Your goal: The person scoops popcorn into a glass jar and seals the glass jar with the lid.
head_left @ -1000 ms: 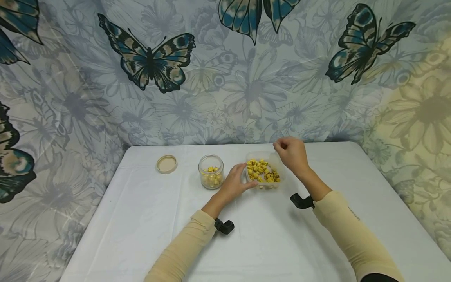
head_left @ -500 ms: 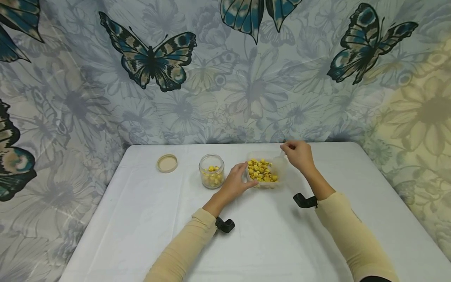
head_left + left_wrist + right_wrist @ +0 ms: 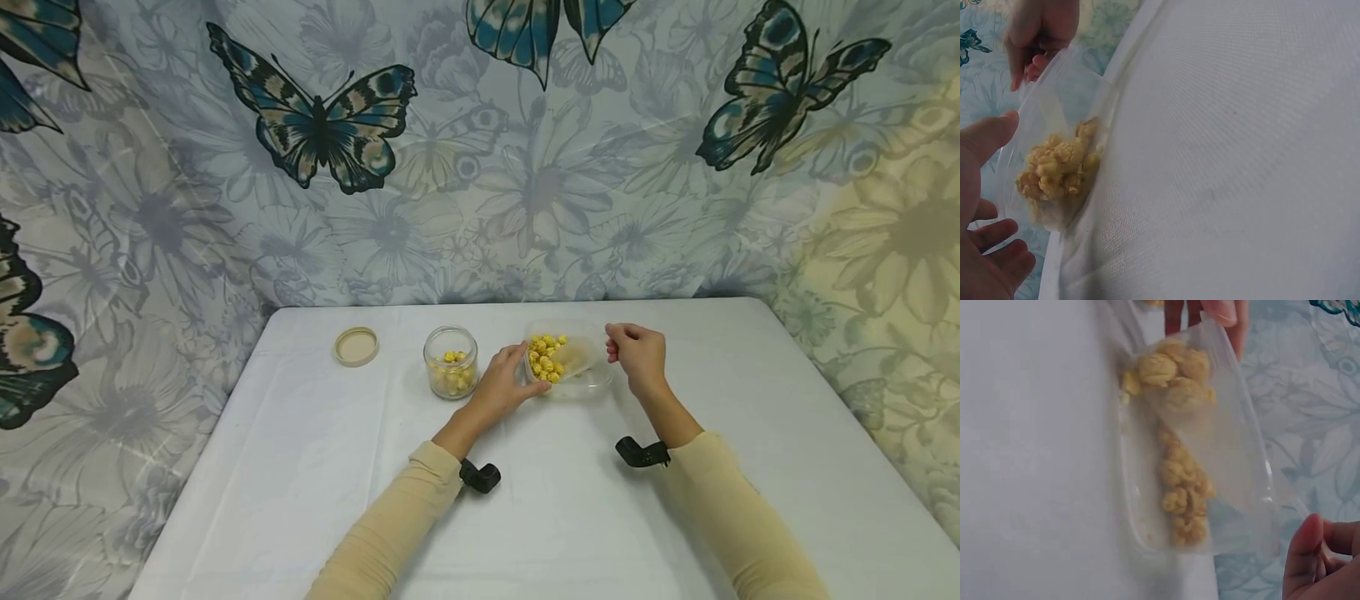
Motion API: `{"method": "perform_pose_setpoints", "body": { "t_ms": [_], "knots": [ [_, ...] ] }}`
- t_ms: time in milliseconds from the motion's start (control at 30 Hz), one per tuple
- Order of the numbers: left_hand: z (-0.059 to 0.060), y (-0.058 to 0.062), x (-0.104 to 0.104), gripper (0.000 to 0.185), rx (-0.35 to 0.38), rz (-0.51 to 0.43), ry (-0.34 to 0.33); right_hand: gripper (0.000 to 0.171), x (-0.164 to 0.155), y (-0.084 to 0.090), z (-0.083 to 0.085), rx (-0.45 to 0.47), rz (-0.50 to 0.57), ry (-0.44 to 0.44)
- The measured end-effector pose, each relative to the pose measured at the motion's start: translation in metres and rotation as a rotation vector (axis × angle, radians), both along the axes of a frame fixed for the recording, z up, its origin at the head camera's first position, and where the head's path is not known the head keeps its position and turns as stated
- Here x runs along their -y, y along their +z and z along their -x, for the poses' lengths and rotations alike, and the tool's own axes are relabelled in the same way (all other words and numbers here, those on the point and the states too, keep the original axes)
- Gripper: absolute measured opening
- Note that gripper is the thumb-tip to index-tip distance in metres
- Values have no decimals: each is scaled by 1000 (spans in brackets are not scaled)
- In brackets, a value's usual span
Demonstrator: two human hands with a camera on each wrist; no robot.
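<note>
My left hand (image 3: 495,387) grips the left end of a clear plastic container (image 3: 598,386), with the thumb near its front corner. Yellow popcorn (image 3: 545,358) is gathered at that end; a bare patch shows on the right side. My right hand (image 3: 639,357) pinches the thin handle of a translucent scoop (image 3: 1229,450) by the container's right edge. The scoop's blade slants into the container, against the popcorn. In the right wrist view, more popcorn (image 3: 1182,494) shows behind the clear plastic. Left of the container stands an uncapped glass jar (image 3: 431,368), partly filled with popcorn.
A round beige lid (image 3: 356,347) lies at the back left of the table. White cloth (image 3: 525,517) covers the table. A butterfly-patterned curtain (image 3: 540,183) hangs right behind its back edge. Black wrist cameras (image 3: 481,477) stick out from both wrists.
My right hand has moved down and slightly right, tilting the scoop into the container. The popcorn has shifted towards the left end. My left hand has stayed put.
</note>
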State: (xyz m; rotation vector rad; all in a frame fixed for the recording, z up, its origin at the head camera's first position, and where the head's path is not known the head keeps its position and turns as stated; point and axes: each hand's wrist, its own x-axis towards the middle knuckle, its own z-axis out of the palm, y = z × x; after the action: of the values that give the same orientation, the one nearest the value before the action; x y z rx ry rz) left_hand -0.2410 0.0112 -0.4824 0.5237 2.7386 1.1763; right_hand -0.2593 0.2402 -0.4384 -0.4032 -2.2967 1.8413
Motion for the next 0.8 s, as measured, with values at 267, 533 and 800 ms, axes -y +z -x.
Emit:
{"method": "perform_pose_setpoints", "body": {
  "t_ms": [267, 533, 800],
  "knots": [
    [1, 0, 0, 86, 8, -1, 10, 37, -6, -1, 4, 168, 167, 131],
    [0, 0, 1, 87, -3, -6, 7, 38, -16, 1, 7, 279, 169, 199],
    [1, -1, 0, 86, -1, 8, 13, 12, -15, 0, 5, 261, 267, 140]
  ]
}}
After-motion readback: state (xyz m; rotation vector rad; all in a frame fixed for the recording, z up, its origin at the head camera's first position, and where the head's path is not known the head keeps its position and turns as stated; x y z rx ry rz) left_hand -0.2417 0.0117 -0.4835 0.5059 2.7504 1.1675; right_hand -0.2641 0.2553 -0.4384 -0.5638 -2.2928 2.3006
